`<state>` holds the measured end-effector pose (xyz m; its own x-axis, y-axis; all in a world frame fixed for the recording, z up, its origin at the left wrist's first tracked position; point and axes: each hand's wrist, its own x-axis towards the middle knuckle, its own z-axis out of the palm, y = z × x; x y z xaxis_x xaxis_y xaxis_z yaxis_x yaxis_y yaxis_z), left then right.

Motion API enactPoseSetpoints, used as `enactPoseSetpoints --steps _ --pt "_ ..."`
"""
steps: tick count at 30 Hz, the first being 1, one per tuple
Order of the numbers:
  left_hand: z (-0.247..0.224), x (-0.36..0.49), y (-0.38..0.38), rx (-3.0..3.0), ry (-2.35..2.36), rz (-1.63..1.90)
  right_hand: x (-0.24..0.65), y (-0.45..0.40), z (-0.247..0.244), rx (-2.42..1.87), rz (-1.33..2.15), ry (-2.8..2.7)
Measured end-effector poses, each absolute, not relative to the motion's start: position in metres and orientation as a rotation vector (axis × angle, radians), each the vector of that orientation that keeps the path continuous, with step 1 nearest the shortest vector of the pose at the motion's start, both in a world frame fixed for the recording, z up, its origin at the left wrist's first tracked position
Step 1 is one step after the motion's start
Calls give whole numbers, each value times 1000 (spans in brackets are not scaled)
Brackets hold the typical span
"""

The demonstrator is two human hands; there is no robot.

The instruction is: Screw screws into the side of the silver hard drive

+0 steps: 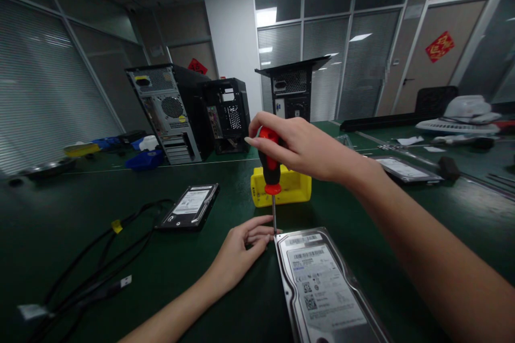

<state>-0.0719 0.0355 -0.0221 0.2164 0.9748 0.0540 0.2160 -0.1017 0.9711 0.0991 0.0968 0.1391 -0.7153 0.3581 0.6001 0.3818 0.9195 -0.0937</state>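
My right hand (295,144) grips the red and black handle of a screwdriver (271,171) from above. The screwdriver stands nearly upright, its tip at the far left corner of a silver hard drive (317,284) lying label up on the green table. My left hand (241,249) rests on the table to the left of that drive. Its fingers are bent together, with the tips against the drive's corner and close beside the screwdriver shaft. A yellow plastic bin (295,187) stands just behind the screwdriver; its contents are mostly hidden.
Another hard drive (189,206) lies to the left, near black cables (104,252) with a USB plug (126,281). Computer cases (173,112) stand at the back. A further drive (404,169) lies at the right, and blue bins (145,159) sit back left.
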Motion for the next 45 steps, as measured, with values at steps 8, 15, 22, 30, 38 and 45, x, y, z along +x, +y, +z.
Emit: enactPoseSetpoints --steps 8,15,22,30,38,45 --pt "-20 -72 34 1528 1173 984 101 96 139 -581 -255 -2400" --pt "-20 -72 35 1542 1161 981 99 95 138 -593 -285 -2409" --pt "-22 -72 36 1542 1170 984 100 95 138 -625 -188 -2401" --pt "-24 -73 36 1557 1159 973 98 95 140 -503 29 -2426" --pt "-20 -70 35 1542 1177 956 96 97 137 -725 -244 -2294" --pt "-22 -72 37 1544 1162 974 118 93 152 -711 -42 -2484"
